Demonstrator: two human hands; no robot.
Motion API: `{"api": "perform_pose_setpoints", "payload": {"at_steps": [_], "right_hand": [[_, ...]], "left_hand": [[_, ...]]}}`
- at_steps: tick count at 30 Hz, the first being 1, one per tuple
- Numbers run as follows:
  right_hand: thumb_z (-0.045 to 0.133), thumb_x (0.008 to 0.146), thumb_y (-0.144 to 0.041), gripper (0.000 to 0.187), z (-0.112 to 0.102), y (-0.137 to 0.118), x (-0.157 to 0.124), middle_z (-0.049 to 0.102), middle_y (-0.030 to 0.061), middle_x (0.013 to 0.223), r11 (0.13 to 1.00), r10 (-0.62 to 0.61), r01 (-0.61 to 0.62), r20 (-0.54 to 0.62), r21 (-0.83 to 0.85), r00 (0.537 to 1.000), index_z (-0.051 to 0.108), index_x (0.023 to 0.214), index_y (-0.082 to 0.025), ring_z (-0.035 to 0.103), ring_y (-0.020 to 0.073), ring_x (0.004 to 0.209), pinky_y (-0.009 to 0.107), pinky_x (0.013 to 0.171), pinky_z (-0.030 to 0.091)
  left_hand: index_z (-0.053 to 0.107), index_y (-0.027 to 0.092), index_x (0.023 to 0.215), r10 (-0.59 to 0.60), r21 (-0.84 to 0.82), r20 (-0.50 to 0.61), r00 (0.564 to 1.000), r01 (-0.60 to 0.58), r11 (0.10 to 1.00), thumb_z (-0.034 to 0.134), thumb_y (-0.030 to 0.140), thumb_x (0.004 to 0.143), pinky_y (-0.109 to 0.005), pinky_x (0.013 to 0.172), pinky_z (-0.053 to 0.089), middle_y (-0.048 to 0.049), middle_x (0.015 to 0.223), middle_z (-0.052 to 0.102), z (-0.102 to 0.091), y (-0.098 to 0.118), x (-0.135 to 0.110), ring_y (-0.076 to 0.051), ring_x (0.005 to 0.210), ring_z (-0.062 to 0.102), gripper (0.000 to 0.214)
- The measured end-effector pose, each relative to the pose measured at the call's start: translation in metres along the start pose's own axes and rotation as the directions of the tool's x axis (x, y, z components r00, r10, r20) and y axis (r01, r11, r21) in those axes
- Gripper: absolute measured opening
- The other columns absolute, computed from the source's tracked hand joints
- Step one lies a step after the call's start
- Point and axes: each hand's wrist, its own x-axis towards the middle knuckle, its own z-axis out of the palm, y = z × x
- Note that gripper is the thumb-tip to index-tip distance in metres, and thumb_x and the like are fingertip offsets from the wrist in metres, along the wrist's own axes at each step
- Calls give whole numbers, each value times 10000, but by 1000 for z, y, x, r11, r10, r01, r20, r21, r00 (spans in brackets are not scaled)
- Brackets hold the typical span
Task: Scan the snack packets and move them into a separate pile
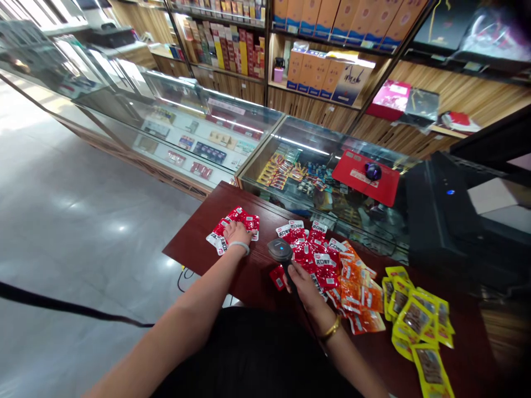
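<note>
In the head view my left hand (238,233) rests palm down, fingers apart, on a small pile of red-and-white snack packets (244,218) at the table's left. A pale bracelet circles that wrist. My right hand (306,284) is closed around the handle of a black barcode scanner (280,251), which has a blue light on its head. Beneath and beside the scanner lies a larger heap of red snack packets (326,260). Orange snack packets (359,293) overlap its right side. Farther right are yellow snack packets (417,315) with a brown filling showing.
The dark red wooden table (194,237) abuts a glass display case (265,143) holding small goods. On the case's top are a red mat (352,177) and a computer mouse (373,171). A black machine (440,215) stands at right. Boxed goods fill shelves (224,69) behind.
</note>
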Motion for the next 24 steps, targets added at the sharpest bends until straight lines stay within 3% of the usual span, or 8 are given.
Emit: {"api": "perform_pose_setpoints", "payload": {"at_steps": [4,7,14,20,24], "right_hand": [[633,757,-606,488,-2,1,2,538,-54,564,1000,-1,2,-28,11,1000,575,1015,-195,430,95,432,229,436,336],[625,767,-601,461,-4,-1,5,532,-58,572,999,-13,15,-55,31,998,573,1005,-210,435,97,444,233,455,339],[620,747,-629,458,2,-12,19,529,-53,578,999,-26,30,-99,32,995,571,942,-218,427,102,443,240,450,328],[611,761,-623,438,5,-16,19,526,-53,580,999,-38,41,-75,26,996,570,892,-206,420,94,445,233,449,324],[614,768,-610,419,2,-18,9,544,-45,594,999,-43,44,-83,14,996,562,871,-207,435,95,457,229,455,334]], "left_hand": [[612,231,1007,195,-47,38,980,-193,980,545,551,791,-408,931,306,-112,1097,627,5,10,-11,-297,1140,474,392],[613,255,1054,262,-101,58,963,-256,962,535,509,819,-392,926,305,-93,994,662,6,14,-18,-265,1082,525,355],[672,282,955,285,-165,103,953,-266,950,574,500,793,-352,893,340,-53,1021,686,3,13,-22,-242,1067,549,289],[698,234,865,276,-135,124,953,-259,956,549,540,781,-353,812,387,-89,884,705,3,10,-19,-270,949,610,351],[698,234,913,264,-325,201,943,-190,926,574,497,781,-313,790,422,-56,898,717,5,21,-25,-226,901,629,319]]}}
